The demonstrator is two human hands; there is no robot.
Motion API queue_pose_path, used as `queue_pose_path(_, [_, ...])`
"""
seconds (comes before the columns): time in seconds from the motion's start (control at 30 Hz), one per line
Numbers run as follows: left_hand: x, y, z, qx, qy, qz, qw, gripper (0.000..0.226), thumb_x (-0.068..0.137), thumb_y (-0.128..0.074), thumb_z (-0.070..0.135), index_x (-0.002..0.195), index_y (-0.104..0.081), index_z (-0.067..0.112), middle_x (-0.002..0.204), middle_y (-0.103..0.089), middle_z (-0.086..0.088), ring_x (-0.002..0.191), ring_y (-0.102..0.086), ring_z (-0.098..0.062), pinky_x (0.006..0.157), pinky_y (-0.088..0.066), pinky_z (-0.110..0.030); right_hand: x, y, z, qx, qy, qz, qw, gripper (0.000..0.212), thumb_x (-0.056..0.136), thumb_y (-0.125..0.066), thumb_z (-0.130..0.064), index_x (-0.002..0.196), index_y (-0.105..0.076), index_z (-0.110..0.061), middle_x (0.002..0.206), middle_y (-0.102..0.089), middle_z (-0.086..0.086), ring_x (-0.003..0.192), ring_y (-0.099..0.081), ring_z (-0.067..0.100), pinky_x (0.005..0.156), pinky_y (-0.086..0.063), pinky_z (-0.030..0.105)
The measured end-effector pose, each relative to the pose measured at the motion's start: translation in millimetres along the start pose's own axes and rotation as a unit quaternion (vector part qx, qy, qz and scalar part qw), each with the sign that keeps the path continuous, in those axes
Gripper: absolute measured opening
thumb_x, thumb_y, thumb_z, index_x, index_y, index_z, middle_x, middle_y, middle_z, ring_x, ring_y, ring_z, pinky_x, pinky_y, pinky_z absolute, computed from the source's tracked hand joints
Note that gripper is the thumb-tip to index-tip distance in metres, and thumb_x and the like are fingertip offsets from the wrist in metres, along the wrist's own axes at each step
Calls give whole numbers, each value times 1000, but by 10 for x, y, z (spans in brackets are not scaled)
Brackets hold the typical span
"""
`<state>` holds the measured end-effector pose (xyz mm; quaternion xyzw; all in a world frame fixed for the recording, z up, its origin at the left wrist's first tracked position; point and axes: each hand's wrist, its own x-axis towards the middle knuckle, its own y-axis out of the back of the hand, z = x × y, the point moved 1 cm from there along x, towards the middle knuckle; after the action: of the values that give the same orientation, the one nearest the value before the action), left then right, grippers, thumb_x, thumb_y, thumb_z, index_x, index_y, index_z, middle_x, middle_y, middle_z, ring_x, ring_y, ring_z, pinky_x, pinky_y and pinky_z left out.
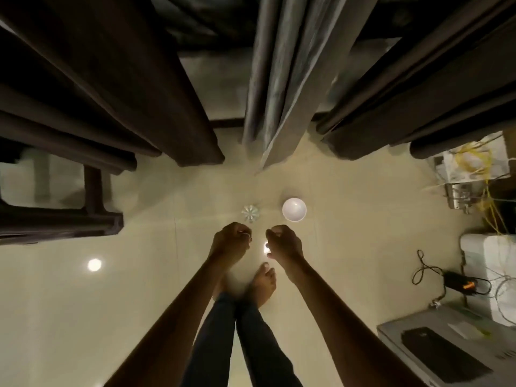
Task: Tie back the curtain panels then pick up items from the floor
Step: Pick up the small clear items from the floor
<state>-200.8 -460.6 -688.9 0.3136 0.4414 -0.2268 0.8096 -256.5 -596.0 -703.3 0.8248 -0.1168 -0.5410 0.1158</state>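
- Below the head camera, on the glossy cream tiled floor (83,317), stand the person's two bare feet (262,280), close together, under dark trouser legs.
- Both forearms reach forward and down over the feet, with the hands side by side and a narrow gap between them.
- Left hand (231,241): fingers curled inward, with a small metallic glint at the fingertips. I cannot tell if that is something pinched or worn.
- Right hand (283,244): fingers curled into a fist, thumb tucked toward the gap.
- Round white bowl (294,209): upright on the floor, just beyond the right hand and apart from it.
- Small silvery fluted round piece (250,212): on the floor just beyond the left hand, near the bowl but not touching it.
- Dark brown pleated curtain panel (125,88) hangs at the left, a grey sheer curtain (279,79) in the middle, and a second dark brown panel (418,93) at the right. All three reach down to the floor, with gaps between them.
- Dark wooden furniture frame (55,219) at the left edge.
- Tangled yellow cables (474,160), a black adapter with its cord (458,283) and a grey box (418,356) along the right side.
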Motion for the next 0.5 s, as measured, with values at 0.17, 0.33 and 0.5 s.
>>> queue_pose_path(0.17, [819,-193,-331,17,13,-1,1000,20,76,-45,25,71,-64,26,97,-77,-3,95,-73,-26,88,-60,-44,828,-343,303,-37,2,-19,999,38,95,-51,-29,126,-63,-12,123,-70,12,114,-67,29,99,-56,47])
queue_pose_path(0.33, [1428,-297,-617,74,17,-20,997,28,68,-39,32,71,-65,22,103,-76,-7,101,-71,-31,90,-58,-44,1470,-623,634,-59,-8,-18,998,36,98,-53,-30,130,-61,-14,120,-72,12,112,-68,29,98,-57,46])
queue_pose_path(0.5, [2080,-438,-843,118,40,-19,992,35,90,-48,35,116,-68,21,119,-72,-7,110,-67,-30,99,-53,-40,2053,-841,785,-89,-3,-11,996,49,99,-49,-30,145,-50,-13,129,-69,14,116,-65,33,103,-53,44])
